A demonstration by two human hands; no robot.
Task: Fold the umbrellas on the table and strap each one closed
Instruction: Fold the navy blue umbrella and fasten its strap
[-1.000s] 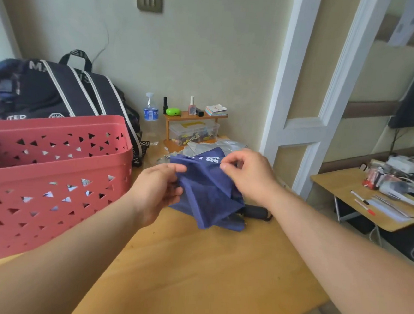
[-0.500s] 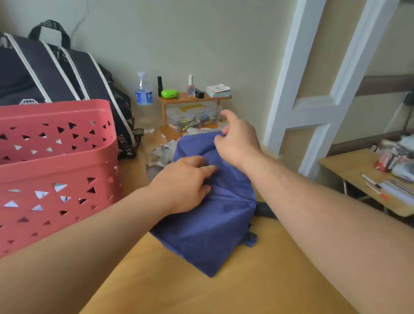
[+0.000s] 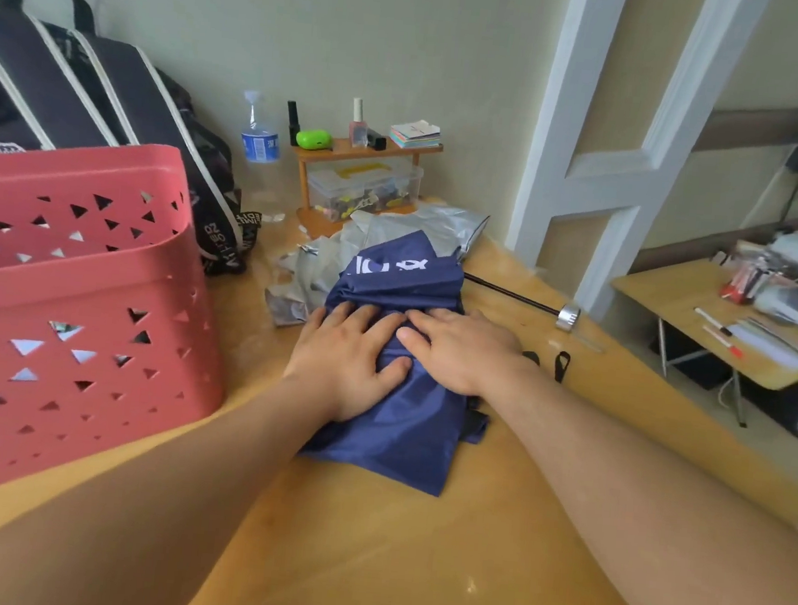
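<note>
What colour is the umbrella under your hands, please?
Dark blue umbrella with white print, head view.

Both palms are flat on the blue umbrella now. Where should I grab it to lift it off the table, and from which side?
Judging by its pose, take the blue umbrella across its bunched middle, where the left hand and right hand press it flat. Come from above, fingers curling under both long edges. The near end is loose, floppy cloth and would unfold; its handle is not clearly visible.
</note>
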